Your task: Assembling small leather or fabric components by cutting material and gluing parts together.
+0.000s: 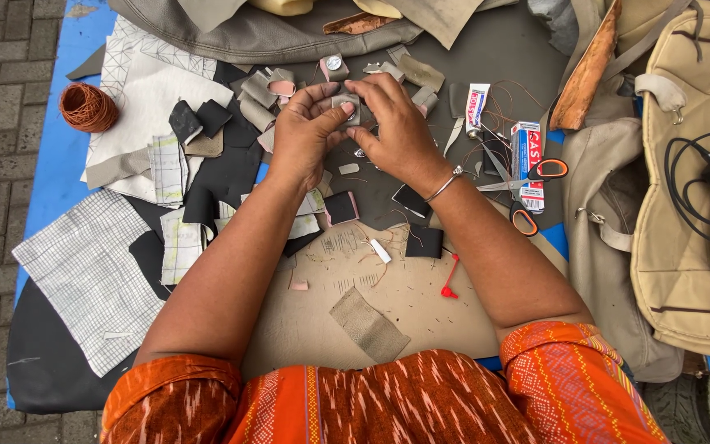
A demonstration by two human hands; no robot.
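Overhead, both hands, left hand [304, 136] and right hand [396, 131], around a small grey piece [347, 108].

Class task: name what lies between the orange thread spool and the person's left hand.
In the head view, between the orange thread spool and the left hand lie white patterned sheets and small black scraps.

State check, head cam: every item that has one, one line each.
left hand: pinching small grey piece
right hand: pinching the same piece
small grey piece: held above the mat
scissors: lying flat, blades shut
glue tube: lying down, cap on
thread spool: wound, untouched
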